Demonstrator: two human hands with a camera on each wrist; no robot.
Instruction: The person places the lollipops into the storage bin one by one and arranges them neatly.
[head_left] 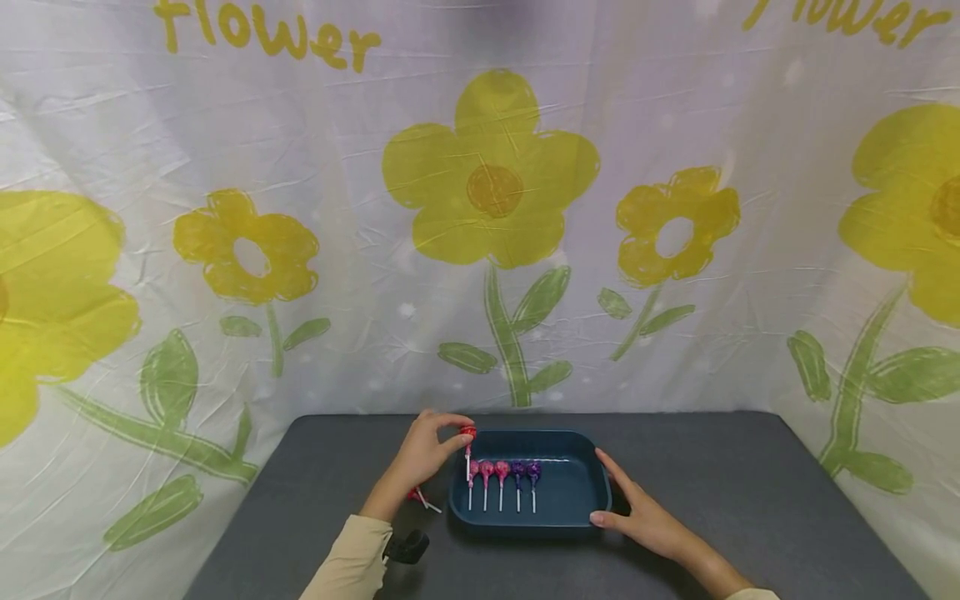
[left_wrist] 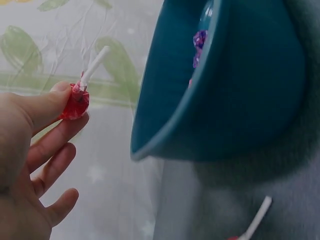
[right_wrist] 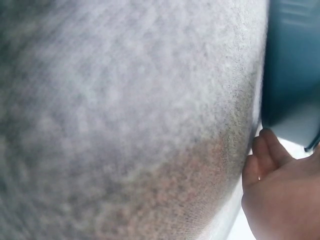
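A lollipop in a red wrapper (head_left: 468, 431) is pinched by its head between the thumb and fingertips of my left hand (head_left: 426, 450). Its white stick hangs down over the left end of a dark blue tray (head_left: 570, 525). Inside the tray, pink lollipops (head_left: 486, 469) and purple lollipops (head_left: 533, 472) lie in one row, sticks toward me. My right hand (head_left: 641, 517) holds the tray's right end, thumb at the near corner and a finger at the far one. In the right wrist view its fingertips (right_wrist: 267, 134) meet the tray's outer wall.
Red lollipops (head_left: 417, 495) lie on the grey table (head_left: 322, 475) left of the tray, partly hidden by my left wrist. A black strap-like item (head_left: 407, 547) is at that wrist. Behind the table hangs a white cloth (head_left: 352, 350) printed with yellow flowers.
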